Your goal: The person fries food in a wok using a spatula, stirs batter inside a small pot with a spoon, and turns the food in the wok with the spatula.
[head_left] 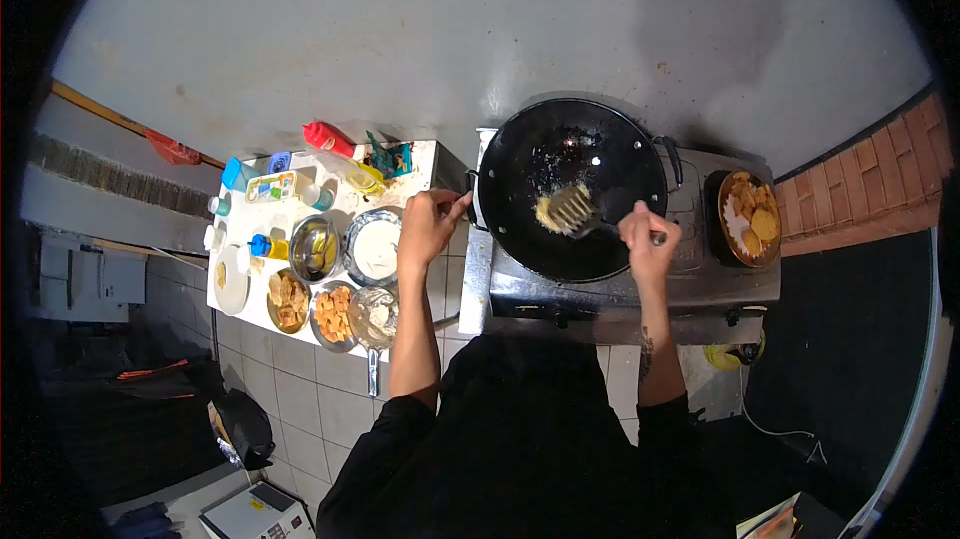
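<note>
A person's left hand (pixel 427 227), just right of bowls of cubed food (pixel 333 314), pinches the side handle (pixel 471 180) of a black wok (pixel 520 154) — a hold that should steady it. Inside, pale food (pixel 543 211) lies against a slotted turner (pixel 574 207) — best slid low and flat — gripped by the right hand (pixel 648 237).

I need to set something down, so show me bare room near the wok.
Stove top shows bare between the wok and the bowl of food, right of the right hand. The table is crowded with bowls and bottles.
</note>
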Demonstrator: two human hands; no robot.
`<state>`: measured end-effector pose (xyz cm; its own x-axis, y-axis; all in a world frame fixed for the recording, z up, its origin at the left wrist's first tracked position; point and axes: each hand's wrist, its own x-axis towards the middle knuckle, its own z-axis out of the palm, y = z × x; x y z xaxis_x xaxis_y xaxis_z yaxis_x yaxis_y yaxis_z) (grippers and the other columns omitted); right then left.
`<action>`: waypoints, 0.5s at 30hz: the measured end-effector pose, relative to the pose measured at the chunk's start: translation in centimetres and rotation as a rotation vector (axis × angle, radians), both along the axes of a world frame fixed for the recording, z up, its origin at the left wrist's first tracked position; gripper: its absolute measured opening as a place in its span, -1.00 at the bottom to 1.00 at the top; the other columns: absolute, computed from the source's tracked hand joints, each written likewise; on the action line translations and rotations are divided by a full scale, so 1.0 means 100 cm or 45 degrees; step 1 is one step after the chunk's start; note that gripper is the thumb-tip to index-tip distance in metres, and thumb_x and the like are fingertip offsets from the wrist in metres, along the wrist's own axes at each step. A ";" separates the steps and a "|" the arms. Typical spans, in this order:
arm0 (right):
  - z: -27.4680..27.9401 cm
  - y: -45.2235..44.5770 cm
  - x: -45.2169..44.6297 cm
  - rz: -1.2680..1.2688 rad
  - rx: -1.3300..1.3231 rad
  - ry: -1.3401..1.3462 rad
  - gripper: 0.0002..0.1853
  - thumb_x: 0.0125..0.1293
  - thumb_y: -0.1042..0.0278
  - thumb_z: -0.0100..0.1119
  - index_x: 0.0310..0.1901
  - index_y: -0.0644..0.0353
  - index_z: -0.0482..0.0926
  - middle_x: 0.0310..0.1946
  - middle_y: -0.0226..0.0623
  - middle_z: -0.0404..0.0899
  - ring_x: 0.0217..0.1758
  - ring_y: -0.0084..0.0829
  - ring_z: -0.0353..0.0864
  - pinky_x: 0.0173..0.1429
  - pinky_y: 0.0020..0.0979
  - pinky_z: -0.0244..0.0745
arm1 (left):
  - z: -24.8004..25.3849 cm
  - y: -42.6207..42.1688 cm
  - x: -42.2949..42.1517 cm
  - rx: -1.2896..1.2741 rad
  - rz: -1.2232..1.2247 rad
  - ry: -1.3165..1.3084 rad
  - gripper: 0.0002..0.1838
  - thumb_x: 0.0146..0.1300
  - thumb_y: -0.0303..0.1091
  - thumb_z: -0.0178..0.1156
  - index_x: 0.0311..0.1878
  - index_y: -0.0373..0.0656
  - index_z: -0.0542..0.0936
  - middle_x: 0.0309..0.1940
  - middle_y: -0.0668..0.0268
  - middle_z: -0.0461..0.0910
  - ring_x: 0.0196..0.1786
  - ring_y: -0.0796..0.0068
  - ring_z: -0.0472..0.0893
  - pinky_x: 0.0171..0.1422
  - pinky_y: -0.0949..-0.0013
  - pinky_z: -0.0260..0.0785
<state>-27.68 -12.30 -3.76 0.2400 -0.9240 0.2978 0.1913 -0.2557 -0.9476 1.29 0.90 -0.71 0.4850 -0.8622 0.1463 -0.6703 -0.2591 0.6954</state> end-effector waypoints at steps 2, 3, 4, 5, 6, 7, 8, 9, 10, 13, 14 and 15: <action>0.003 -0.007 -0.007 -0.095 0.017 -0.008 -0.48 0.52 0.43 0.03 -0.69 0.30 0.31 -0.72 -0.53 0.32 -0.62 -0.71 0.20 -0.48 -0.55 0.12 | 0.001 0.001 0.002 -0.028 -0.007 0.001 -0.65 0.25 -0.20 0.38 -0.27 -0.39 0.71 -0.54 0.02 0.64 -0.51 0.22 0.62 -0.33 0.24 0.43; 0.001 -0.009 -0.002 -0.098 0.019 -0.005 -0.48 0.52 0.43 0.03 -0.69 0.30 0.31 -0.72 -0.53 0.32 -0.62 -0.71 0.20 -0.48 -0.55 0.12 | 0.003 0.000 0.002 0.047 0.009 0.050 -0.65 0.27 -0.18 0.36 -0.23 -0.38 0.72 -0.46 0.01 0.68 -0.43 0.20 0.66 -0.24 0.24 0.46; -0.003 -0.009 0.006 -0.110 0.012 -0.001 -0.49 0.51 0.43 0.05 -0.69 0.29 0.32 -0.72 -0.53 0.32 -0.60 -0.72 0.21 -0.48 -0.55 0.12 | 0.004 0.000 0.000 0.125 0.021 0.102 -0.64 0.29 -0.16 0.34 -0.20 -0.37 0.73 -0.38 -0.01 0.72 -0.35 0.18 0.69 -0.14 0.25 0.48; -0.006 -0.006 0.011 -0.126 0.009 0.002 -0.50 0.50 0.42 0.07 -0.69 0.29 0.33 -0.71 -0.53 0.32 -0.59 -0.73 0.22 -0.47 -0.55 0.13 | 0.005 0.000 -0.001 0.132 0.008 0.106 -0.64 0.29 -0.16 0.34 -0.20 -0.37 0.73 -0.38 -0.01 0.72 -0.35 0.18 0.69 -0.14 0.25 0.48; -0.003 -0.001 0.013 -0.029 -0.022 0.059 -0.52 0.49 0.41 0.09 -0.68 0.29 0.36 -0.71 -0.53 0.34 -0.57 -0.74 0.24 -0.47 -0.53 0.13 | 0.007 -0.001 0.000 0.161 0.015 0.085 -0.64 0.29 -0.16 0.34 -0.20 -0.37 0.73 -0.39 -0.01 0.72 -0.36 0.19 0.69 -0.15 0.25 0.48; 0.003 0.002 0.011 0.074 0.039 0.106 -0.52 0.49 0.40 0.09 -0.67 0.28 0.37 -0.71 -0.53 0.34 -0.58 -0.74 0.23 -0.48 -0.51 0.13 | 0.008 -0.003 0.001 0.185 0.027 0.062 -0.64 0.30 -0.16 0.34 -0.20 -0.37 0.73 -0.39 -0.01 0.72 -0.37 0.20 0.68 -0.15 0.25 0.48; 0.007 0.005 0.006 -0.003 0.008 0.172 -0.51 0.50 0.40 0.08 -0.67 0.28 0.36 -0.72 -0.53 0.33 -0.59 -0.74 0.22 -0.48 -0.50 0.11 | 0.006 -0.003 0.001 0.159 0.029 0.053 -0.66 0.29 -0.17 0.34 -0.21 -0.35 0.73 -0.39 0.00 0.72 -0.39 0.23 0.67 -0.17 0.26 0.47; 0.009 0.004 0.001 -0.072 -0.022 0.238 -0.51 0.50 0.40 0.07 -0.68 0.28 0.35 -0.72 -0.53 0.32 -0.60 -0.73 0.21 -0.49 -0.49 0.10 | 0.007 -0.002 0.002 0.155 0.036 0.051 -0.66 0.29 -0.17 0.34 -0.21 -0.35 0.73 -0.39 0.00 0.72 -0.39 0.23 0.67 -0.17 0.26 0.47; 0.009 -0.002 -0.004 -0.099 -0.022 0.193 -0.51 0.51 0.39 0.07 -0.67 0.29 0.34 -0.73 -0.53 0.32 -0.61 -0.73 0.20 -0.49 -0.49 0.09 | 0.007 -0.002 0.002 0.167 0.036 0.081 -0.66 0.29 -0.18 0.35 -0.21 -0.36 0.73 -0.39 0.01 0.72 -0.39 0.24 0.66 -0.17 0.27 0.47; 0.012 -0.005 -0.001 -0.137 0.028 0.174 -0.51 0.50 0.38 0.08 -0.66 0.29 0.34 -0.73 -0.53 0.30 -0.60 -0.73 0.19 -0.49 -0.50 0.08 | -0.002 -0.002 0.002 -0.049 -0.013 0.040 -0.68 0.24 -0.21 0.38 -0.29 -0.37 0.72 -0.57 0.05 0.64 -0.53 0.25 0.61 -0.35 0.26 0.41; 0.001 -0.005 0.003 -0.066 -0.005 0.153 -0.52 0.50 0.39 0.08 -0.66 0.28 0.33 -0.72 -0.54 0.28 -0.59 -0.74 0.18 -0.48 -0.50 0.06 | -0.004 -0.002 0.002 -0.011 -0.001 0.045 -0.69 0.24 -0.21 0.38 -0.28 -0.36 0.72 -0.56 0.05 0.64 -0.51 0.25 0.62 -0.34 0.26 0.42; 0.002 -0.002 0.008 0.004 -0.039 0.128 -0.53 0.50 0.39 0.08 -0.65 0.27 0.33 -0.71 -0.54 0.27 -0.58 -0.74 0.17 -0.48 -0.50 0.05 | -0.003 -0.003 0.003 0.025 0.010 0.048 -0.69 0.24 -0.21 0.38 -0.27 -0.36 0.72 -0.54 0.05 0.65 -0.49 0.25 0.63 -0.34 0.27 0.42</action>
<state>-26.85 -12.52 -3.53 0.2732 -0.9139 0.3003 0.0966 -0.2846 -0.9538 1.54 0.64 -0.99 0.4966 -0.8608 0.1111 -0.6417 -0.2779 0.7148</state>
